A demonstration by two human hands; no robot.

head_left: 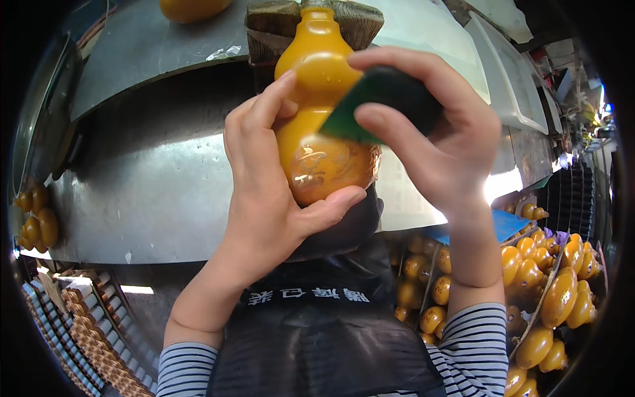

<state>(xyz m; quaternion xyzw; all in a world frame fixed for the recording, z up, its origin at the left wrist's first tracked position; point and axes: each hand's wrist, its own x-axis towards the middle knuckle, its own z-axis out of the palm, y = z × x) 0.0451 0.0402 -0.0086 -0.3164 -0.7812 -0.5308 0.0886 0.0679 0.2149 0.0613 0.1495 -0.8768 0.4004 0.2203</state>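
Note:
A glossy yellow-orange gourd-shaped bottle [317, 73] lies in front of me, its neck pointing away into a notched wooden block [360, 23]. My left hand [261, 165] grips it, with fingers along the left side and thumb near its base. In my right hand [460, 126] is a flat dark green scraper [380, 106], pinched between thumb and fingers and blurred. The scraper's pointed corner lies over the bottle's waist; I cannot tell whether it touches. Shiny clear film with characters [327, 165] covers the bottle's wide lower bulb, its edge wrinkled at the right.
A metal table [132, 212] spreads to the left, and another yellow bottle [192, 8] lies at the far edge. Whitish trays [512, 86] stand to the right. Crates of similar bottles [559, 298] fill the lower right; stacked rolls or tubes [83, 324] sit lower left.

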